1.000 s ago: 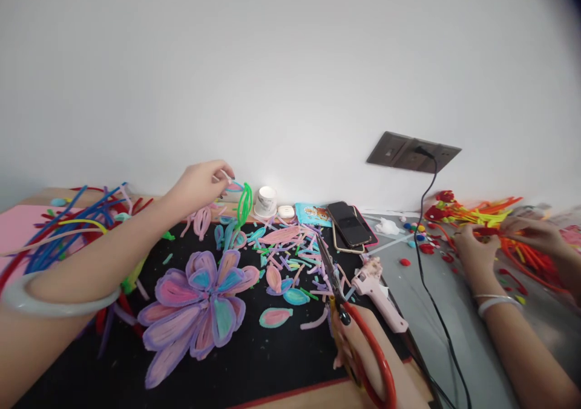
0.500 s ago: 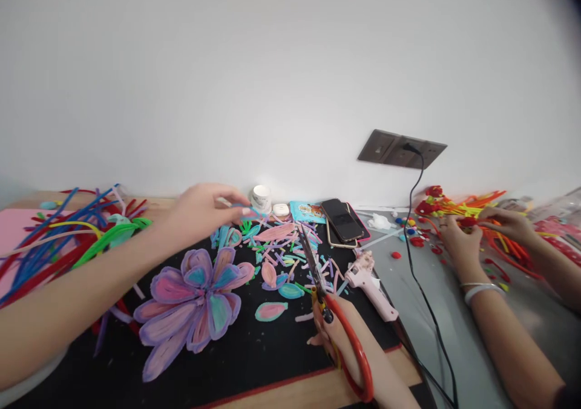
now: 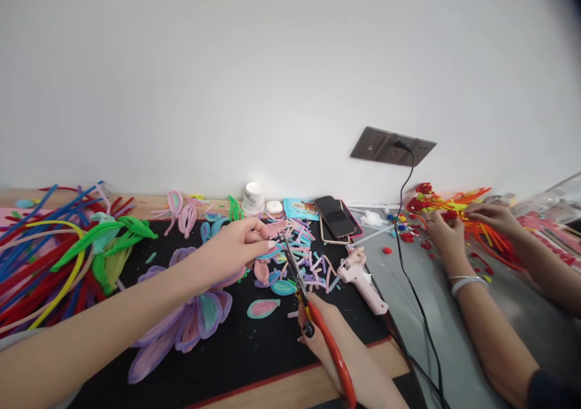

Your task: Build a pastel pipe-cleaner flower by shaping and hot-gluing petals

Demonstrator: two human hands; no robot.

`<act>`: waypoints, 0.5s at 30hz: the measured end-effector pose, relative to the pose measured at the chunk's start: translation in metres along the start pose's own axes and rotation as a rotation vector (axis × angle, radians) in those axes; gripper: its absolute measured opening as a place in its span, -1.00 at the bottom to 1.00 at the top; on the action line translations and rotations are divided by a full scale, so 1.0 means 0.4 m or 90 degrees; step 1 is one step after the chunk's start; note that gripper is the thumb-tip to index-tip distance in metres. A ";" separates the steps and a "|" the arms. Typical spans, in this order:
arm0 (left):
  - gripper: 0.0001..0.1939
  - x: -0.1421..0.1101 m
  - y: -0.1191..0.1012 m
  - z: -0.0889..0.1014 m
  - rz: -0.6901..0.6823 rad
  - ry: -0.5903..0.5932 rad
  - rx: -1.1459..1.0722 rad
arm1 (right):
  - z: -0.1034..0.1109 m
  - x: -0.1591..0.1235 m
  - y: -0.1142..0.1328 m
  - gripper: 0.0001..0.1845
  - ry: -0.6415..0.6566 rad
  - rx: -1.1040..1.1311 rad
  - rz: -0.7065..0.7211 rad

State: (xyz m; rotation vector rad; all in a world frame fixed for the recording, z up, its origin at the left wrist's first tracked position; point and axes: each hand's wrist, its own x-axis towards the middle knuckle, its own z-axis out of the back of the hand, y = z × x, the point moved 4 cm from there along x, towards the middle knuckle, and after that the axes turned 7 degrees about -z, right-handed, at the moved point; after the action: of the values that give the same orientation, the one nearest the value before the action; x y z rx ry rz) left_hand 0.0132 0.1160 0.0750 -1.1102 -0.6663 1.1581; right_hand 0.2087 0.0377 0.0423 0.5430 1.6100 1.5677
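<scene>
My left hand [image 3: 236, 244] pinches a small blue-and-pink pipe-cleaner petal [image 3: 271, 251] over the pile of cut bits. In my right hand [image 3: 333, 330] are scissors with orange handles [image 3: 336, 354]. Their blades point up and left, with the tips close to the petal; whether they touch it I cannot tell. A large purple, pink and teal pipe-cleaner flower [image 3: 211, 315] lies on the black mat [image 3: 254, 360], partly behind my left forearm. Loose petals lie near the scissors, among them a pink one with a teal edge [image 3: 263, 308].
Coloured pipe cleaners [image 3: 40, 276] and green leaves [image 3: 104, 242] lie left. A paper cup [image 3: 253, 197], phone [image 3: 336, 216] and pink glue gun [image 3: 364, 282] stand or lie behind and right. A black cord [image 3: 415, 294] runs to the wall socket. Another person's hands [image 3: 447, 236] work with red pieces.
My left hand has moved right and down, bringing the petal to the scissor tips. The view has shifted, showing more of the left side. The scissors stay in my right hand.
</scene>
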 end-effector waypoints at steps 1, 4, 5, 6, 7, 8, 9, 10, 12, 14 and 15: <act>-0.81 -0.001 -0.002 -0.005 -0.008 0.008 -0.011 | 0.001 0.000 -0.002 -0.70 -0.005 -0.001 0.001; -0.83 -0.002 -0.011 -0.020 -0.020 0.040 -0.044 | 0.013 0.005 -0.013 -0.70 -0.014 -0.006 0.000; -0.83 -0.002 -0.013 -0.024 -0.020 0.046 -0.045 | 0.019 0.007 -0.019 -0.69 -0.018 -0.008 0.000; -0.83 -0.001 -0.015 -0.026 -0.018 0.047 -0.043 | 0.027 0.010 -0.027 -0.68 -0.020 -0.011 -0.003; -0.83 0.000 -0.015 -0.026 -0.018 0.043 -0.037 | 0.034 0.013 -0.036 -0.66 -0.021 -0.016 -0.009; -0.83 0.001 -0.015 -0.027 -0.020 0.038 -0.030 | 0.040 0.016 -0.047 -0.64 -0.021 -0.021 -0.021; -0.82 0.003 -0.014 -0.027 -0.024 0.036 -0.023 | 0.045 0.019 -0.059 -0.64 -0.022 -0.024 -0.039; -0.82 0.004 -0.013 -0.028 -0.030 0.032 -0.017 | 0.049 0.022 -0.071 -0.64 -0.024 -0.023 -0.062; -0.81 0.008 -0.011 -0.028 -0.038 0.022 -0.008 | 0.054 0.026 -0.092 -0.67 -0.032 -0.011 -0.111; -0.80 0.010 -0.008 -0.027 -0.032 0.009 0.000 | 0.056 0.026 -0.098 -0.68 -0.027 -0.003 -0.120; -0.80 0.011 -0.007 -0.027 -0.024 0.005 -0.001 | 0.058 0.024 -0.094 -0.68 -0.015 -0.007 -0.102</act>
State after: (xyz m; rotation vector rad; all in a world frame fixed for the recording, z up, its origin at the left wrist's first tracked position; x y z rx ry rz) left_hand 0.0252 0.1167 0.0732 -1.0980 -0.6790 1.1206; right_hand 0.2295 0.0542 0.0060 0.4145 1.5870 1.4456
